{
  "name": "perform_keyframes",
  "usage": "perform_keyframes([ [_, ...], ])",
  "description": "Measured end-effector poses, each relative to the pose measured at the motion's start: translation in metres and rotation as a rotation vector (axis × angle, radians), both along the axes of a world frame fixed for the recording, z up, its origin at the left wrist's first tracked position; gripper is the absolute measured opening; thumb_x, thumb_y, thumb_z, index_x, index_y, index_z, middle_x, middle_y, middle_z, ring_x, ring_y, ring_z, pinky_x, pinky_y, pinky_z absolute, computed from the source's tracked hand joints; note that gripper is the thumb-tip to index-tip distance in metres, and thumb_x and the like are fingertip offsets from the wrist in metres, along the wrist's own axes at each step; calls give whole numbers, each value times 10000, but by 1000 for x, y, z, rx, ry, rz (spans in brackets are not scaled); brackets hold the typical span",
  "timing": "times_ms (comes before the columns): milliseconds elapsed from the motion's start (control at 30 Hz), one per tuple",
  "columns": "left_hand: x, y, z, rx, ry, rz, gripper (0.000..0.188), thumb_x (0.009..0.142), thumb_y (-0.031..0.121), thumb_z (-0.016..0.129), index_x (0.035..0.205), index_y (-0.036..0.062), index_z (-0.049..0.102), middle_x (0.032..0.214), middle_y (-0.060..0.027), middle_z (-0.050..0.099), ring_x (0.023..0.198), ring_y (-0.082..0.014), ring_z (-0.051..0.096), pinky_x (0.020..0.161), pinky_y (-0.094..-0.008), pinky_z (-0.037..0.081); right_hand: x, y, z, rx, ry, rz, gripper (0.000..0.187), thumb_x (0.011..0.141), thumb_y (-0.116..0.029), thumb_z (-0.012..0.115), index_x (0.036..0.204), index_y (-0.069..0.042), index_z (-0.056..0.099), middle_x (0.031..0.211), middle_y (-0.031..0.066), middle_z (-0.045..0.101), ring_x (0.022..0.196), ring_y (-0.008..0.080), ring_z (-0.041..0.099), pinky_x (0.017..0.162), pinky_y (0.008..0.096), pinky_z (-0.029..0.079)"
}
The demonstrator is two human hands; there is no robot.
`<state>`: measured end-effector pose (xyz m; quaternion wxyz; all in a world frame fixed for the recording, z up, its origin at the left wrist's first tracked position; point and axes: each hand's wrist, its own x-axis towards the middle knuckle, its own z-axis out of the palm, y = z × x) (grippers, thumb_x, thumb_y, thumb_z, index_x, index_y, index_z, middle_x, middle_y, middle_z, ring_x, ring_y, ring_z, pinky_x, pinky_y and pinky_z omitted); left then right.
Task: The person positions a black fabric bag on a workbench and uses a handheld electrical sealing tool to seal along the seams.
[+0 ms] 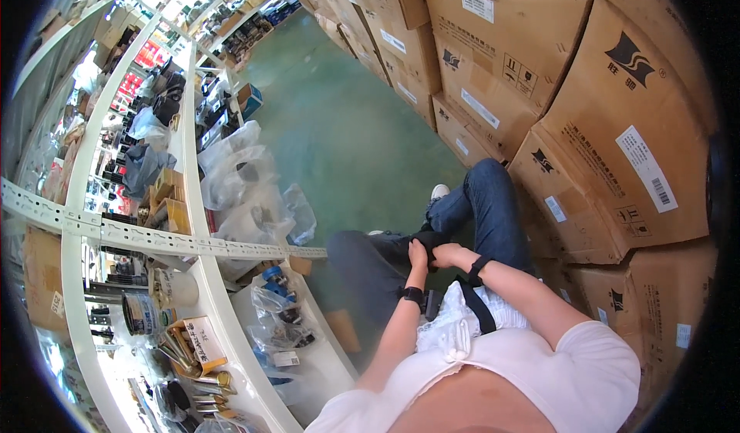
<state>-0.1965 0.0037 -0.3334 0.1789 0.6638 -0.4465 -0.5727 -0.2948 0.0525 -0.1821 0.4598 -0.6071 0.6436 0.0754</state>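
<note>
My left hand (418,256) is closed, with its fingertips against a dark, soft-looking black item (428,239) between my knees. Close beside it, my right hand (445,255) also has its fingers curled at the same black item. The backs of both hands hide most of the fingers, and the item's exact kind cannot be made out. Black bands circle both wrists. Under my forearms lies white lacy fabric (493,310) with a black strap (479,306) across it. My legs in blue jeans (490,194) are bent on either side.
Stacked cardboard boxes (574,171) wall in my right side. On my left stands white metal shelving (204,248) holding plastic-wrapped parts (281,310), brass-coloured fittings (212,383) and a white bucket (174,286). A green floor aisle (331,109) runs ahead between them.
</note>
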Motion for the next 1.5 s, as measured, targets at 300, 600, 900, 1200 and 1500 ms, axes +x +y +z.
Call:
perform_keyframes([
  [300,-13,6,91,-152,-133,-269,449,828,334,313,1128,35,461,1080,-239,509,1005,-406,464,840,-428,369,-30,-4,-33,-145,-136,-268,494,733,-314,553,1039,64,465,998,243,551,911,348,548,771,392,440],
  [600,-8,-25,121,-477,231,89,355,847,211,349,989,-77,500,931,-240,552,874,-342,518,793,-350,384,-44,3,-31,-461,-353,-568,598,732,-262,618,1208,-22,347,1125,194,487,1038,306,485,861,348,400],
  [900,4,-21,130,-404,81,-45,350,831,222,363,884,-80,531,841,-246,555,773,-342,522,713,-375,387,-40,4,-36,-400,-529,-521,922,623,-343,723,1303,-7,197,1151,266,458,1016,332,499,868,341,394],
  [1200,-5,-30,149,132,583,322,314,828,262,398,844,6,579,841,-59,594,761,-183,554,674,-303,430,-38,7,17,-621,-227,-404,467,625,-344,676,938,-22,550,904,169,566,833,319,549,727,388,432],
  [1500,-2,-53,168,-283,386,35,285,861,228,352,829,0,519,804,-84,529,740,-182,495,647,-322,403,-29,-13,45,-754,-241,-648,461,598,-281,673,935,-3,526,854,175,580,796,322,566,698,372,452],
])
